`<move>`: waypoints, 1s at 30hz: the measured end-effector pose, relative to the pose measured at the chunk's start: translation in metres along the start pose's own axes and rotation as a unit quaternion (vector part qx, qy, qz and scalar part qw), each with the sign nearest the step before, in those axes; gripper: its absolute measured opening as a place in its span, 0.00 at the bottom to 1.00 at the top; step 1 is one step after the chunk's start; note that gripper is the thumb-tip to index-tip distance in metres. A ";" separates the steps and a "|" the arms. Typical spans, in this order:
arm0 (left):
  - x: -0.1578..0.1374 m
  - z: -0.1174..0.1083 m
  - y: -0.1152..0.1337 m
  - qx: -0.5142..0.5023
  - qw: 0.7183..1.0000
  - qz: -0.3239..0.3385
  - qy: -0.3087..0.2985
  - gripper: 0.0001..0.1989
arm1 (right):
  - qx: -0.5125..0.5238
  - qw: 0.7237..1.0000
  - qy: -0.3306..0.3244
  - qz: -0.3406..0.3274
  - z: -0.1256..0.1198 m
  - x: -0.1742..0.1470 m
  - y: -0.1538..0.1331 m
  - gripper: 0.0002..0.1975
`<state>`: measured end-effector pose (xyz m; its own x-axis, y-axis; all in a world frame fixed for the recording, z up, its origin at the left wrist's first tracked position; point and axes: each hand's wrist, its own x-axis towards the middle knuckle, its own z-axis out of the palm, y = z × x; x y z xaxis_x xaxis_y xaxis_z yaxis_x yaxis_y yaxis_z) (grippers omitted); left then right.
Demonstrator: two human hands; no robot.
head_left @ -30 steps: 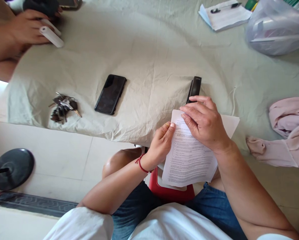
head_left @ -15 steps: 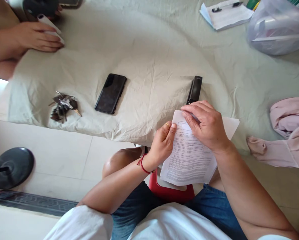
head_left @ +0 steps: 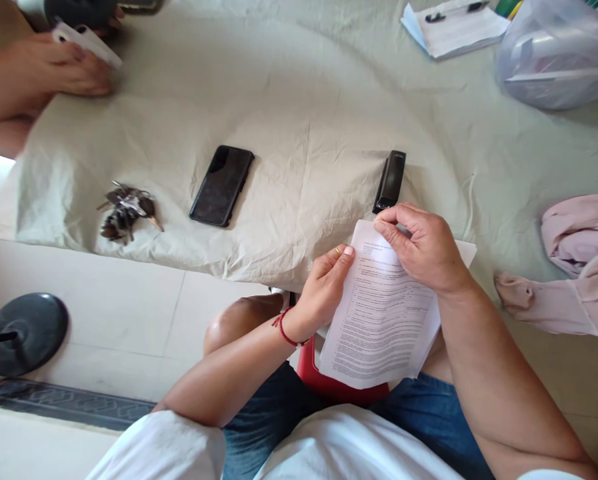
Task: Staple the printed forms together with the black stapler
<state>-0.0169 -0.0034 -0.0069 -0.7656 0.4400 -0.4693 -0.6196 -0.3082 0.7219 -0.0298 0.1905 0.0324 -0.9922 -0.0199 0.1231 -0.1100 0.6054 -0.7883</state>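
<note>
Several printed sheets of paper (head_left: 379,320) are held over my lap, tilted, with their top edge near the table's front edge. My left hand (head_left: 326,283) grips their left side, thumb on the printed face and fingers behind. My right hand (head_left: 421,247) pinches the top edge between thumb and fingers. Another sheet's corner sticks out to the right behind that hand. Just beyond my right fingertips a black stapler (head_left: 390,181) lies on the cloth-covered table, apart from the papers.
On the tablecloth (head_left: 289,87) lie a black phone (head_left: 222,187) and a bunch of keys (head_left: 129,210). Pink cloth (head_left: 579,267) is at right; a notepad with a pen (head_left: 461,30) and a plastic bag (head_left: 559,60) sit at the back right. Another person's hand (head_left: 73,67) holds something white.
My right hand has shifted slightly right and pinches the top edge more tightly. The sheets have dropped a little at the bottom. The other person's hand has moved left.
</note>
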 end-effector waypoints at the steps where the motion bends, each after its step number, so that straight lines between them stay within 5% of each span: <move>1: 0.000 0.000 0.000 -0.020 1.000 -0.005 0.004 0.25 | 0.006 1.000 -0.003 0.006 -0.001 0.000 0.000 0.09; 15: -0.006 0.003 0.008 -0.062 0.994 -0.055 -0.069 0.27 | 0.100 0.987 -0.082 0.098 -0.024 0.001 -0.006 0.14; 25: -0.001 -0.001 0.005 0.015 0.997 -0.002 -0.072 0.23 | 0.040 0.996 -0.050 0.062 -0.016 0.001 0.004 0.11; 30: 0.000 -0.005 0.002 0.021 1.000 -0.004 -0.018 0.26 | 0.011 1.000 -0.005 0.019 -0.009 0.001 0.002 0.07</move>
<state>-0.0191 -0.0082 -0.0082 -0.7537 0.4728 -0.4565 -0.6168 -0.2691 0.7396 -0.0306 0.1990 0.0361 -0.9962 -0.0050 0.0866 -0.0729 0.5887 -0.8050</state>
